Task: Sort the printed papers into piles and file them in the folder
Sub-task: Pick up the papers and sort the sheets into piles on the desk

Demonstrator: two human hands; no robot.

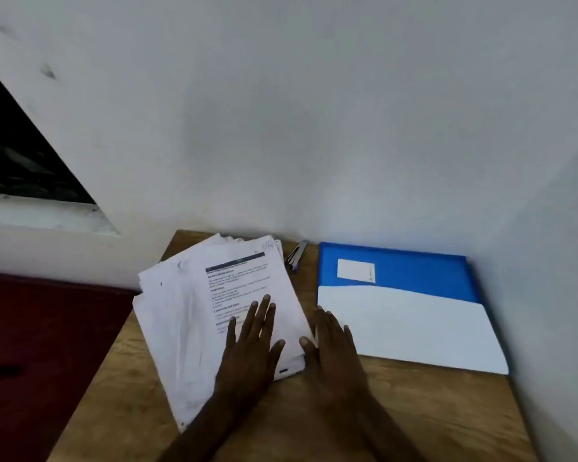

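A loose, fanned stack of printed white papers (194, 315) lies on the left half of a small wooden table (314, 421). My left hand (252, 345) rests flat on the stack's lower right part, fingers straight and spread. My right hand (331, 351) lies flat on the table just right of the stack, its thumb touching the papers' right edge. A blue folder (411, 275) lies open to the right, with a white label and a white pocket (411, 328) across its lower half.
A stapler (297, 255) sits at the back of the table between the papers and the folder. White walls close in behind and on the right. A dark red surface (47, 328) lies left of the table, below a window ledge (40, 218).
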